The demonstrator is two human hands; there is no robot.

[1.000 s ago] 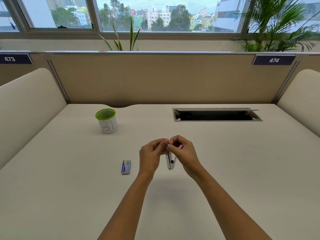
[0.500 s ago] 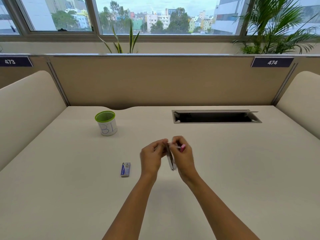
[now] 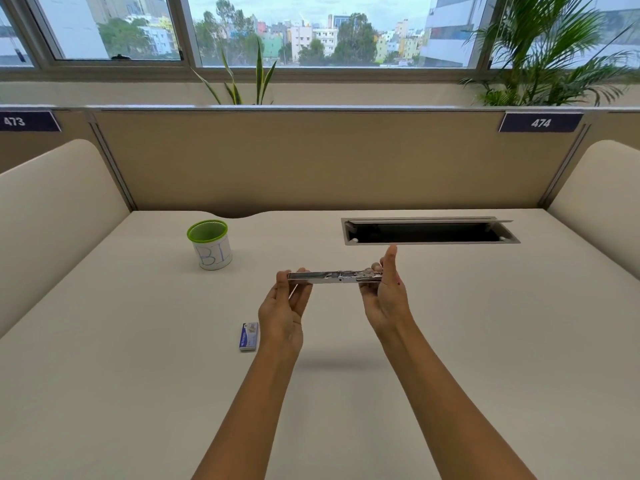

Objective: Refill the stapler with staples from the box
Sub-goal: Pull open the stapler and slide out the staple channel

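Observation:
A silver stapler [image 3: 334, 277] is swung fully open into one long flat bar, held level above the desk. My left hand [image 3: 282, 313] pinches its left end with thumb and fingers. My right hand [image 3: 386, 299] grips its right end, the fingers upright and covering that end. The metal staple channel faces me. A small blue staple box [image 3: 249, 336] lies closed on the desk, just left of my left wrist and apart from both hands.
A white cup with a green rim [image 3: 210, 244] stands at the back left of the beige desk [image 3: 138, 375]. An open cable slot [image 3: 427, 232] is cut into the desk behind my right hand. Padded dividers rise on both sides and a partition at the back.
The stapler was folded and upright between my close-together hands; now it is unfolded flat and horizontal, and my hands have moved apart to its two ends.

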